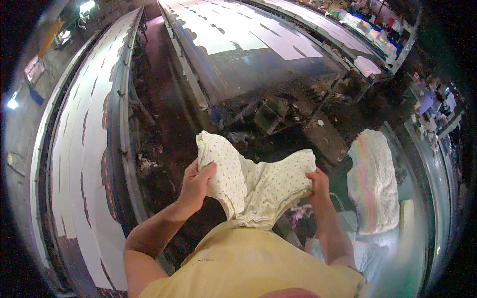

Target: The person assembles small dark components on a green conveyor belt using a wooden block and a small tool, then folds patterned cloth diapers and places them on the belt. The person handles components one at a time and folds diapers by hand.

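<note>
A stack of cream cut fabric pieces (273,185) with a small dotted print is held up in front of my yellow shirt. The layers sag in the middle, and their several edges show along the lower side. My left hand (197,183) is closed on the left end, with the thumb on top and the fingers hidden behind. At the right end my right hand (318,183) grips the edge, its thumb over the cloth and the other fingers mostly out of sight.
A long table (121,149) with white cut pieces runs along the left. Another wide table (248,74) bearing white pieces stands ahead. To the right, a folded white cloth stack (375,184) with pastel edges lies on a glassy surface (415,248). Debris covers the dark floor.
</note>
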Available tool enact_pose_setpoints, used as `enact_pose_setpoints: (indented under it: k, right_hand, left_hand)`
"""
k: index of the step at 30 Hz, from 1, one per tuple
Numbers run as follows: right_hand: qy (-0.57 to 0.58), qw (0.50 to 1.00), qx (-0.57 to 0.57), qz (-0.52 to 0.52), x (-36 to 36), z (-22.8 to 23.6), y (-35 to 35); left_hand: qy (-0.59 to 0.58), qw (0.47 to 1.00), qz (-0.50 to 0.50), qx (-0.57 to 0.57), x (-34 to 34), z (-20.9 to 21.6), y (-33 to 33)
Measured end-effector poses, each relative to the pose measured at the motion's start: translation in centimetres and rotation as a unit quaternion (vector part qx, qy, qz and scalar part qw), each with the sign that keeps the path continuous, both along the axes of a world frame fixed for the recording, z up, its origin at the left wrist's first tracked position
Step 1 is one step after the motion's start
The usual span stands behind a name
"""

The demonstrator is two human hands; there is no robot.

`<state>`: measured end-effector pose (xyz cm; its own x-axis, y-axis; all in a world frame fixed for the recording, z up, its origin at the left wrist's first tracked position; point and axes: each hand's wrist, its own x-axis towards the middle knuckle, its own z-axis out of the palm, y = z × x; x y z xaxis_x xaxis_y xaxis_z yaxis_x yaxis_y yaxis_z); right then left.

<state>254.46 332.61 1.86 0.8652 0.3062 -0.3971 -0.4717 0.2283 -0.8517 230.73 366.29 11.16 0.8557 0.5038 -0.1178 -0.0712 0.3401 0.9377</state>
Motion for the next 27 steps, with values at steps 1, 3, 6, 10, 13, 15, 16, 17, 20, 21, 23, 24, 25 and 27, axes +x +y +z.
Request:
enact_pose_setpoints:
  k: [1, 3, 6, 10, 13, 15, 16, 17, 20, 21, 23, 24, 25, 27]
  right_hand:
    - [-0.003, 1.0, -0.003, 0.007, 0.6, -0.6, 0.9]
    - [-0.022, 0.999, -0.021, 0.014, 2.5, -1.4, 2.9]
    - [-0.058, 0.998, -0.031, 0.008, 7.1, -1.5, 8.5]
    - [-0.12, 0.99, 0.078, 0.007, 15.9, 1.0, 15.2]
    - [-0.181, 0.98, 0.087, -0.011, 23.6, 8.7, 18.9]
    - [-0.175, 0.98, 0.09, -0.03, 30.2, 12.4, 21.6]
    - [-0.172, 0.981, 0.084, -0.04, 34.1, 13.3, 22.0]
    - [-0.203, 0.974, 0.068, -0.069, 37.1, 13.9, 23.2]
    - [-0.287, 0.946, -0.034, -0.144, 41.9, 11.7, 26.9]
    - [-0.313, 0.926, -0.113, -0.176, 43.8, 10.3, 26.6]
    - [-0.412, 0.822, -0.333, -0.208, 44.2, 6.0, 27.7]
    - [-0.402, 0.832, -0.346, -0.161, 42.7, 4.4, 28.4]
    - [-0.409, 0.807, -0.4, -0.145, 41.2, 2.1, 28.6]
    - [-0.443, 0.757, -0.462, -0.131, 37.9, -0.6, 30.9]
  left_hand:
    - [0.0, 1.0, -0.016, -0.013, 1.2, -0.1, 0.8]
    - [-0.003, 1.0, -0.028, -0.003, 4.2, 0.4, 2.5]
    - [0.009, 1.0, -0.017, 0.011, 8.8, 1.2, 7.0]
    - [-0.009, 0.996, 0.061, 0.062, 14.4, 5.8, 13.1]
    - [-0.031, 0.99, 0.11, 0.086, 18.2, 9.9, 16.4]
    - [-0.08, 0.982, 0.095, 0.139, 21.1, 10.0, 20.1]
    - [-0.067, 0.982, 0.086, 0.154, 22.6, 9.3, 21.3]
    - [-0.053, 0.98, 0.081, 0.171, 23.9, 8.7, 22.6]
    - [0.029, 0.973, 0.027, 0.226, 25.2, 3.1, 27.1]
    - [0.088, 0.96, -0.025, 0.265, 26.7, 1.4, 29.0]
    - [0.146, 0.964, -0.091, 0.201, 26.6, -1.4, 30.7]
    - [0.174, 0.941, -0.094, 0.275, 26.6, -2.1, 32.3]
    - [0.2, 0.912, -0.104, 0.343, 26.2, -2.6, 33.8]
    - [0.159, 0.844, -0.077, 0.507, 26.9, -4.7, 38.6]
